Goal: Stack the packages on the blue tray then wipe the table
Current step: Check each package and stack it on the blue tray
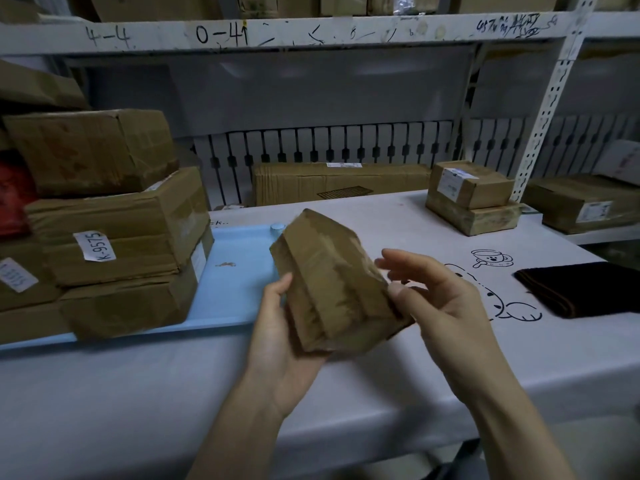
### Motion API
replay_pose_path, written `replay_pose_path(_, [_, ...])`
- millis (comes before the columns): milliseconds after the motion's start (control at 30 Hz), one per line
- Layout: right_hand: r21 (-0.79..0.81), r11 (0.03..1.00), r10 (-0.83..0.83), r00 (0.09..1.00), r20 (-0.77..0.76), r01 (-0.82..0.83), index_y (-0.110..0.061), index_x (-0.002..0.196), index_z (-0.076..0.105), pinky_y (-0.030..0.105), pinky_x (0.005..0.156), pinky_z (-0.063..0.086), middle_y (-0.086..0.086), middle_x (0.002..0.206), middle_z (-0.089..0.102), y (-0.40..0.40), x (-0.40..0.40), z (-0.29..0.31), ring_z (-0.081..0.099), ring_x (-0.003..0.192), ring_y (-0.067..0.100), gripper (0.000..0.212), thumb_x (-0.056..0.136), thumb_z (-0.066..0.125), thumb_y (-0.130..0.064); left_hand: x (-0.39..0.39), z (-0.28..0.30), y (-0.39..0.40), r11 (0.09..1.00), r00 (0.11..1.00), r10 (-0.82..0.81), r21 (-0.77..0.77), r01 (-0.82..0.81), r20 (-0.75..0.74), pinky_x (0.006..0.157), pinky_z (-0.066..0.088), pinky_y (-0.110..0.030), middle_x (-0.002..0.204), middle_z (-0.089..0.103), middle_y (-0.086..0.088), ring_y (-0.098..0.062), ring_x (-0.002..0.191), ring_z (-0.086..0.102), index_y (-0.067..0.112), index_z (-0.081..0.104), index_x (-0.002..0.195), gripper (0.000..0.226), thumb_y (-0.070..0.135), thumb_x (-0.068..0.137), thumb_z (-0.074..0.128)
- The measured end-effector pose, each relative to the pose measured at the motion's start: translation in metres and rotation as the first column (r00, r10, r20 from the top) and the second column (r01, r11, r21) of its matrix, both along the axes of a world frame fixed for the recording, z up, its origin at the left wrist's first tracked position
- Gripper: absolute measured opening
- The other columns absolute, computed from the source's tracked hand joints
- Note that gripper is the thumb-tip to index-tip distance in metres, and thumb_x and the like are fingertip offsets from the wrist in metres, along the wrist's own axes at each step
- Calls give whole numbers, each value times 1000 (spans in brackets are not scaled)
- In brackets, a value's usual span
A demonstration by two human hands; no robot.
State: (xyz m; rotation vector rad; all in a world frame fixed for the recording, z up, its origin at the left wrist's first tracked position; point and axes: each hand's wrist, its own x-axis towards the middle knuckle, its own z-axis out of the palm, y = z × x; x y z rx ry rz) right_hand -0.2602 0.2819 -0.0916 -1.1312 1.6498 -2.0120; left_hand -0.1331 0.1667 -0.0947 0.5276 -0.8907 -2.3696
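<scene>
We saw the taped package point(332, 282) tilted above the tabletop point(381, 358), at three o'clock from the blue tray point(239, 247). The left hand point(280, 344) cupped it from below, thumb against its side; the right hand point(440, 299) touched its far edge with fingers point(398, 263) loosely spread. With so light a hold, we judged it could slip and fall. The tray held three stacked boxes point(117, 237) at its nine o'clock end. Two boxes point(471, 199) waited at one o'clock, the dark cloth point(585, 289) at three.

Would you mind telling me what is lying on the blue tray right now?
Taped cardboard boxes are stacked on the blue tray's left part; the tray surface under them is hidden.
</scene>
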Motion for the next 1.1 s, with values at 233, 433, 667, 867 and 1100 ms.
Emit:
replay_pose_path(233, [148,989,-17,998,65,7,-43,126,59,34,87,57,-14,126,61,2,-4,-4,62,112,11,79,55,92,-51,1,-3,-2,981,991,-98,158,111,-89,106,42,-50,124,67,-21,-36,115,63,6,73,114,53,47,94,47])
replay_pose_path(433, [89,995,33,999,39,-36,-34,124,62,36,83,60,-15,116,69,2,0,1,68,100,13,69,59,86,-28,1,-5,-1,976,992,-101,186,113,-77,85,56,-53,120,68,-23,-35,93,73,2,71,117,54,45,97,46])
replay_pose_path(667, [110,986,-114,987,-113,127,-39,121,61,27,84,52,-3,115,55,1,1,-2,58,99,13,63,68,91,-23,-1,-9,-4,982,991,-97,152,109,-89,108,38,-58,127,65,-23,-40,119,60,8,67,126,60,53,96,42])
replay_pose_path(867, [131,986,-71,976,-207,100,-29,105,71,20,77,52,-7,87,71,-2,2,-3,66,85,9,34,88,67,0,-7,-6,1,992,999,14,-130,-7,53,104,45,-51,118,71,-14,-32,113,66,14,68,123,52,48,99,36])
replay_pose_path(1100, [167,986,-12,996,87,-3,-26,115,62,17,70,54,-7,100,76,0,10,1,71,88,2,58,64,72,-51,-12,-5,9,859,974,184,-504,-92,136,103,48,-44,127,68,4,-17,118,63,38,59,132,45,47,88,63])
